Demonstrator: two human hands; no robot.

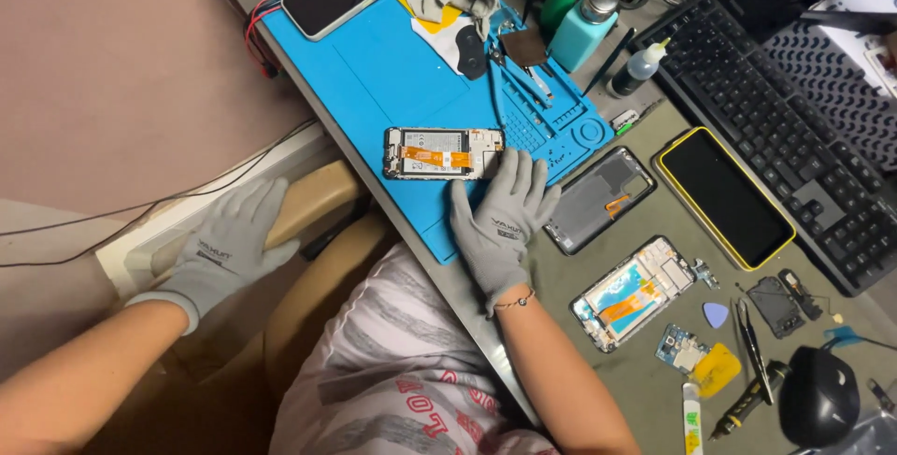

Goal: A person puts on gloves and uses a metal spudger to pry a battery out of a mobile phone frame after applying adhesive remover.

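fingers of the right hand (500,221) lie flat (spread, gripping nothing) against an opened phone (441,153) on the blue mat (374,72); left hand (229,249) rests open on the chair arm (313,198).

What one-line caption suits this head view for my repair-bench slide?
Gloved right hand rests beside an opened phone on a blue mat; left hand hangs off the bench.

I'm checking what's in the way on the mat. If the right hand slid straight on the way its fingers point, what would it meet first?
The right hand points up the blue mat; its fingertips already touch the opened phone, so that comes first.
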